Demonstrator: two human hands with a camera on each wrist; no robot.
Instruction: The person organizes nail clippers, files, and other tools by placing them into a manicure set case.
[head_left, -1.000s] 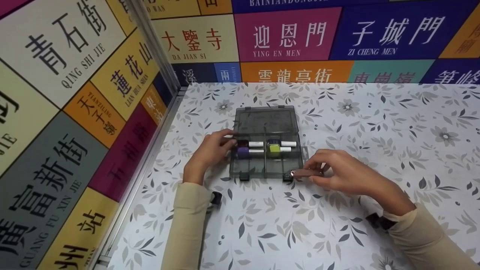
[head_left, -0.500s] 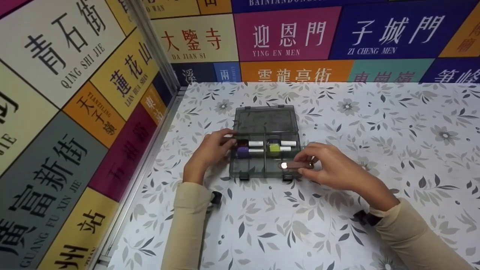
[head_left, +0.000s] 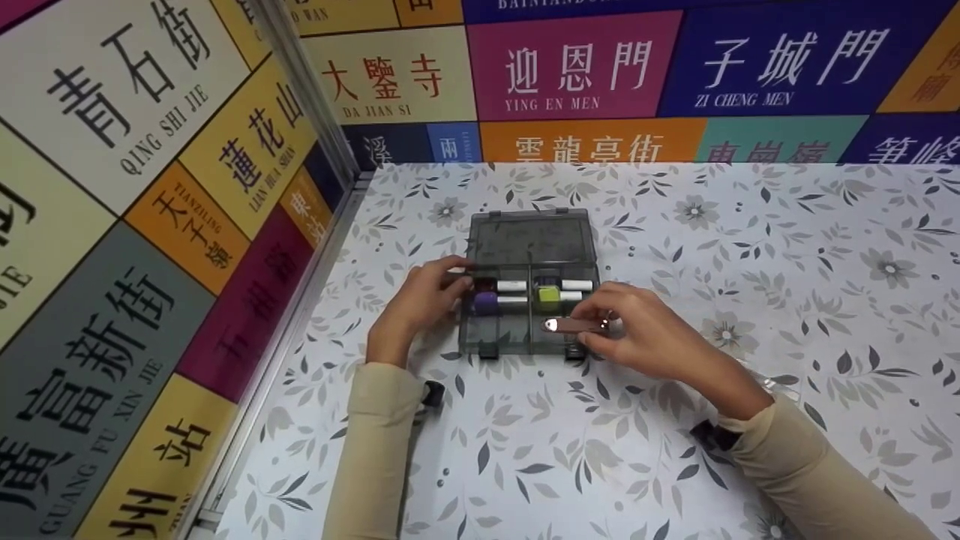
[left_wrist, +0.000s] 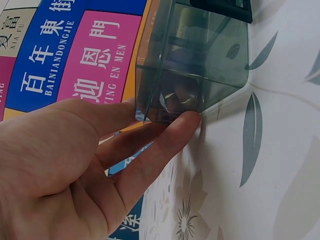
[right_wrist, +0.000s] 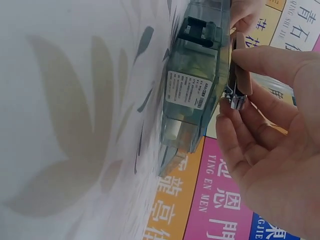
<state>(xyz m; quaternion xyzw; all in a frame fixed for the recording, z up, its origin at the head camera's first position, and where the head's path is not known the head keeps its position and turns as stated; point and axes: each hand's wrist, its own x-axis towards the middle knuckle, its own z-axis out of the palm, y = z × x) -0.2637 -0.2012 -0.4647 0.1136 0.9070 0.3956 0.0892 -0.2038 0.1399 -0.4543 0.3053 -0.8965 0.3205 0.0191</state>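
Note:
A smoky clear plastic box (head_left: 499, 339) lies open on the flowered table, its lid (head_left: 531, 238) flat behind it. Its back compartments hold a purple-capped stick (head_left: 499, 301) and a green-capped stick (head_left: 559, 296). My left hand (head_left: 424, 300) touches the box's left wall with straight fingers (left_wrist: 165, 142). My right hand (head_left: 637, 330) pinches a brown stick with a metal end (head_left: 574, 325) and holds it over the box's front right compartment. In the right wrist view the brown stick (right_wrist: 240, 75) sits just above the box rim (right_wrist: 200, 75).
The flowered table (head_left: 750, 247) runs wide to the right and toward me. A wall of coloured signs (head_left: 150, 225) closes the left side and another (head_left: 600, 75) the back. Black latches (head_left: 489, 351) stick out at the box's front edge.
My right hand has carried the brown stick left and away from me, from beside the box's front right corner to over its front right compartment. The left hand has stayed put.

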